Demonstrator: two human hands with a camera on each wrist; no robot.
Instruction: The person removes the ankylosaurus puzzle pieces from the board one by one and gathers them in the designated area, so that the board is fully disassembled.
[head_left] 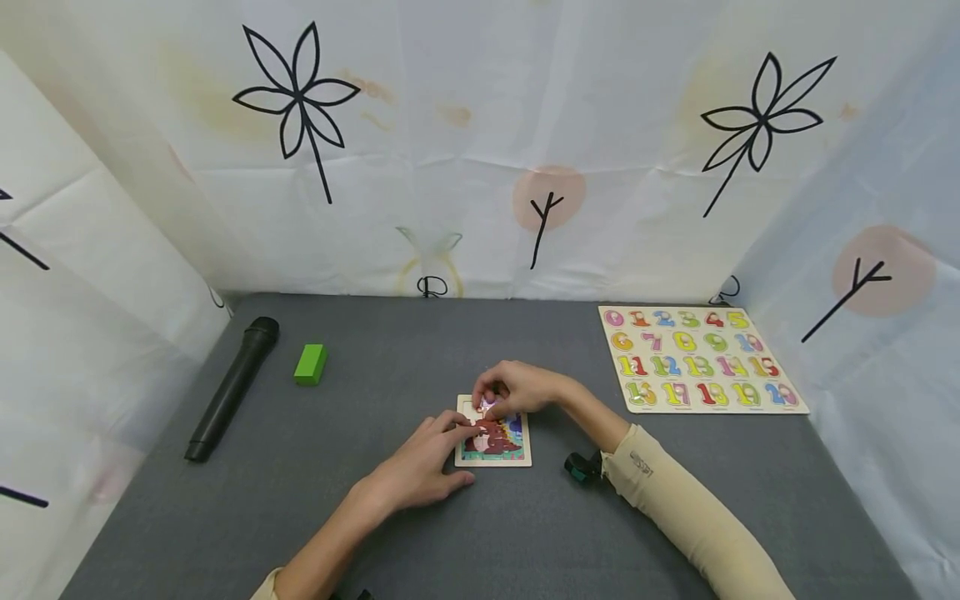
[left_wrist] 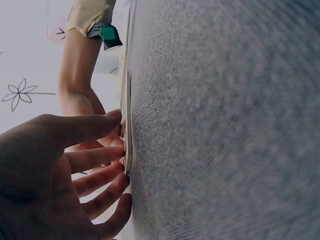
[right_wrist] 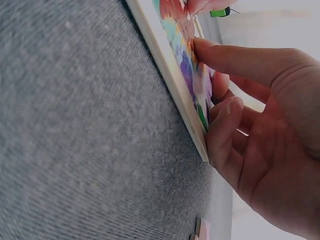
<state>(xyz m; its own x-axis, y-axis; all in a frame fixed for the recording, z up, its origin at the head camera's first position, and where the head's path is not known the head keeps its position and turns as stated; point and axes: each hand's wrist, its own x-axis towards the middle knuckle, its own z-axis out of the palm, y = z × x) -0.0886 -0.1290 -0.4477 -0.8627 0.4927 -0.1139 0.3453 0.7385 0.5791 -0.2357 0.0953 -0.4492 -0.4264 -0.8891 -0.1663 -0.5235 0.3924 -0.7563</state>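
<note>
Beige sleeve (head_left: 686, 504) lies near number board (head_left: 696, 353); right hand (head_left: 519, 387) overlaps puzzle (head_left: 493, 443)

Grey tabletop (head_left: 525, 533) | left: black microphone (head_left: 234, 390), green block (head_left: 311, 364) | centre: picture puzzle (head_left: 495, 443) | right: number board (head_left: 701, 360)

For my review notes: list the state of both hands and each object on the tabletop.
Left hand: fingers loosely extended, touching the picture puzzle
Right hand: fingers bent, touching the puzzle; whether it pinches a piece is unclear
Picture puzzle: flat, picture up, partly covered by the hands
Number board: flat, numbers facing up, untouched
Green block: lying on the table, untouched
Microphone: lying on its side, untouched
</note>
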